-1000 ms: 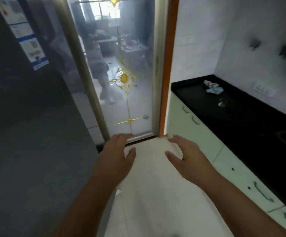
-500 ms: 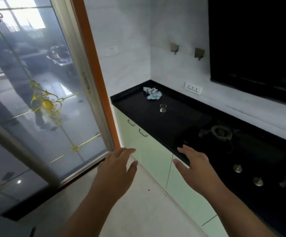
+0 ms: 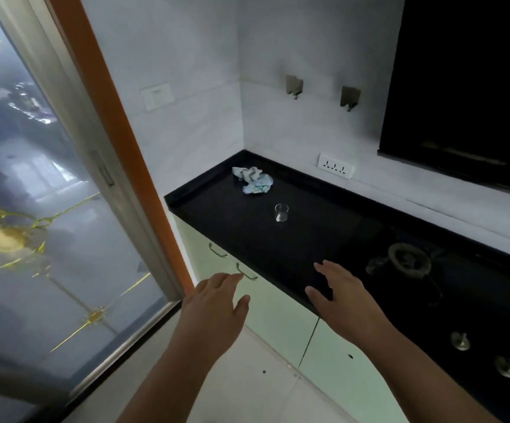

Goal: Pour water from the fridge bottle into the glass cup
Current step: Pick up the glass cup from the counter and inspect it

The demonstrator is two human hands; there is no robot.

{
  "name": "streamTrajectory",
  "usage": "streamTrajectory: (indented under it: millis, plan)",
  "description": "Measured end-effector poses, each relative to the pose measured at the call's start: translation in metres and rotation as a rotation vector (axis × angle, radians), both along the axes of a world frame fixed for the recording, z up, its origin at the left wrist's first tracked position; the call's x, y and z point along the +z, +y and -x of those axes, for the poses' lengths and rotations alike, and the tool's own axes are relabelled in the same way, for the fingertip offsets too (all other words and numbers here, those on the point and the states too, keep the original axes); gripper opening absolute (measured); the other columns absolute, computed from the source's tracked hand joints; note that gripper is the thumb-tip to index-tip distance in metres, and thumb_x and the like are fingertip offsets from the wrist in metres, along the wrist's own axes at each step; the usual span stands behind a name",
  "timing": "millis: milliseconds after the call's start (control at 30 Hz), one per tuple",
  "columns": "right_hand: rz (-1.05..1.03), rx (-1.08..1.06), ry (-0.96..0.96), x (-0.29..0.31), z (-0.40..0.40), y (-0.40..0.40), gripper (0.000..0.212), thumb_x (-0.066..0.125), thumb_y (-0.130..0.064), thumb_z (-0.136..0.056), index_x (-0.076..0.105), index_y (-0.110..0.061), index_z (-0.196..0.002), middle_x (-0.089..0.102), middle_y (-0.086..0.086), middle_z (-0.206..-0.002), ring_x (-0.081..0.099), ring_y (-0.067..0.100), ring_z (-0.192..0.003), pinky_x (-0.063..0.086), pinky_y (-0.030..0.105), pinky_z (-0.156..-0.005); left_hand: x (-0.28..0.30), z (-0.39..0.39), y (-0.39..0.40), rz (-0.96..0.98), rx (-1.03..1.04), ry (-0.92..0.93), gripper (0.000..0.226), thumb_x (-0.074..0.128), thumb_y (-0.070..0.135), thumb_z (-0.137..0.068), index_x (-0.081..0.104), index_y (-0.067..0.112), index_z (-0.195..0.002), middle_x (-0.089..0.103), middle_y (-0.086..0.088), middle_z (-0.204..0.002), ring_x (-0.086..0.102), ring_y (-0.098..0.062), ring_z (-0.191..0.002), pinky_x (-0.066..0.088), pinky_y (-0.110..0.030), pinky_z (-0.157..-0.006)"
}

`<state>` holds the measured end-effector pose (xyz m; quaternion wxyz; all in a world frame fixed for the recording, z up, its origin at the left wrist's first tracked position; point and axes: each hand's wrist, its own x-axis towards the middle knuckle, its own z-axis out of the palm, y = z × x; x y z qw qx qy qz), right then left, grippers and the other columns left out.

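Ahead of both hands, well beyond the fingertips, the glass cup stands upright on the black counter, apart from everything else. Crumpled cloth lies farther back toward the corner, near but not touching the cup.

Left hand: fingers extended and relaxed, holding nothing, hovering over the pale cabinet fronts short of the counter edge. Right hand: fingers spread, holding nothing, above the counter's near edge; contact with the surface cannot be told. Stove burner sits to the outside of the right hand.

Fridge bottle: not in view. No water visible in the cup, as far as the small image allows.

Judgement on handling: cup looks small, thin-walled and clear, so likely light, rigid, fragile and easy to tip. Best steadied low on the side wall with thumb and fingers, not at the rim. Bottle, if chilled, may be wet and slippery; take it round the body, second hand for the cap.

Task status: fetching step not yet done.
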<state>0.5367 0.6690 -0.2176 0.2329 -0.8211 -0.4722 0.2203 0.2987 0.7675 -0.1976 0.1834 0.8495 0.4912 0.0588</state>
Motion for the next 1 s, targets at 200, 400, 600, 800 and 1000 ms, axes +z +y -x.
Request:
streamTrajectory:
  millis: [200,400,600,800,1000]
  plan:
    - [0.005,-0.133,0.018,-0.010,-0.003,0.079,0.068,0.059,-0.055,-0.097,0.036,-0.032,-0.157,0.033,-0.010,-0.165,0.049,0.017,-0.139,0.044,0.045,-0.114,-0.012,-0.026,0.115,-0.005,-0.149,0.092,0.055,0.042,0.053,-0.107,0.034,0.036,-0.158,0.044,0.010,-0.160,0.041,-0.014,-0.148,0.042,-0.039,-0.117]
    - [0.056,-0.201,0.056,-0.030,-0.025,0.141,0.072,0.061,-0.051,-0.097,0.033,-0.026,-0.159,0.037,-0.003,-0.163,0.050,0.017,-0.140,0.044,0.043,-0.115,-0.023,-0.067,0.193,0.048,-0.242,0.144,0.055,0.044,0.050,-0.107,0.034,0.035,-0.159,0.043,0.007,-0.159,0.041,-0.018,-0.146,0.046,-0.042,-0.113]
    - [0.105,-0.254,0.116,-0.057,-0.075,0.218,0.079,0.063,-0.053,-0.095,0.031,-0.023,-0.160,0.051,0.007,-0.152,0.057,0.022,-0.132,0.047,0.040,-0.111,-0.040,-0.116,0.259,0.083,-0.260,0.196,0.057,0.044,0.046,-0.107,0.033,0.030,-0.160,0.042,0.003,-0.160,0.039,-0.022,-0.146,0.042,-0.045,-0.113]
    - [0.131,-0.221,0.139,-0.089,-0.116,0.302,0.082,0.066,-0.045,-0.096,0.028,-0.015,-0.162,0.033,0.007,-0.165,0.043,0.024,-0.146,0.038,0.038,-0.118,-0.063,-0.156,0.308,0.121,-0.250,0.244,0.060,0.043,0.046,-0.108,0.028,0.027,-0.163,0.037,0.001,-0.164,0.035,-0.023,-0.150,0.039,-0.046,-0.115]
    - [0.203,-0.233,0.149,-0.125,-0.142,0.356,0.088,0.068,-0.044,-0.095,0.023,-0.010,-0.162,0.027,0.010,-0.168,0.032,0.026,-0.152,0.034,0.038,-0.118,-0.089,-0.186,0.345,0.203,-0.286,0.252,0.060,0.043,0.044,-0.108,0.027,0.026,-0.163,0.035,0.002,-0.166,0.033,-0.024,-0.152,0.037,-0.047,-0.117]
